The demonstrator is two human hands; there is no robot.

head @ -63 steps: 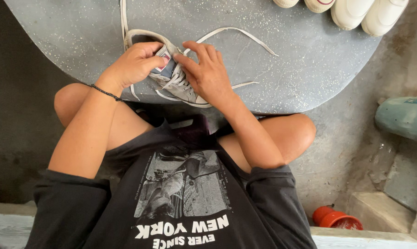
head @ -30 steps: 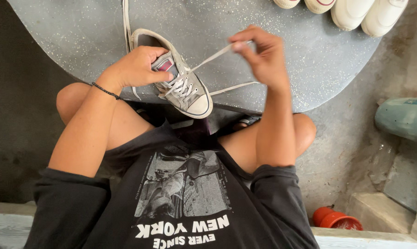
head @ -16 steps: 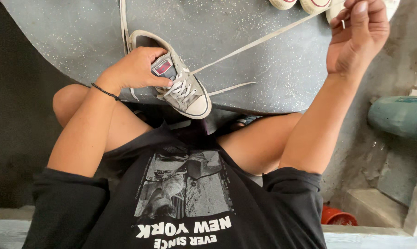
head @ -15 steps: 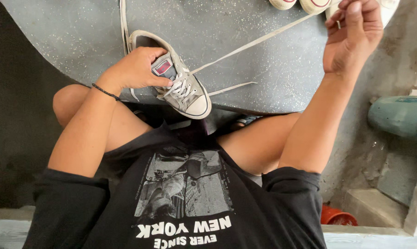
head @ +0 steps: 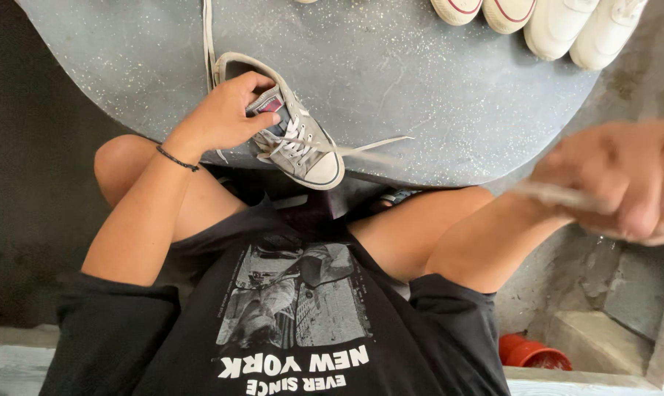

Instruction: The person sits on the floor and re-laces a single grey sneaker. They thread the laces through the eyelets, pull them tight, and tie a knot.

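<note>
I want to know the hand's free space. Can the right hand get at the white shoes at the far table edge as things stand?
Probably not freely: the right hand is closed on the shoelace, away from the white shoes. Nothing on the table blocks the way.

The only label is a small tongue label (head: 271, 105), a reddish patch edged in a darker tone, sewn on the tongue of the grey sneaker (head: 303, 143) that lies on the counter (head: 420, 95). It sits just behind the sneaker's white lacing, right at the fingertips of the left hand (head: 225, 111). No packages, signs or screens show.
</note>
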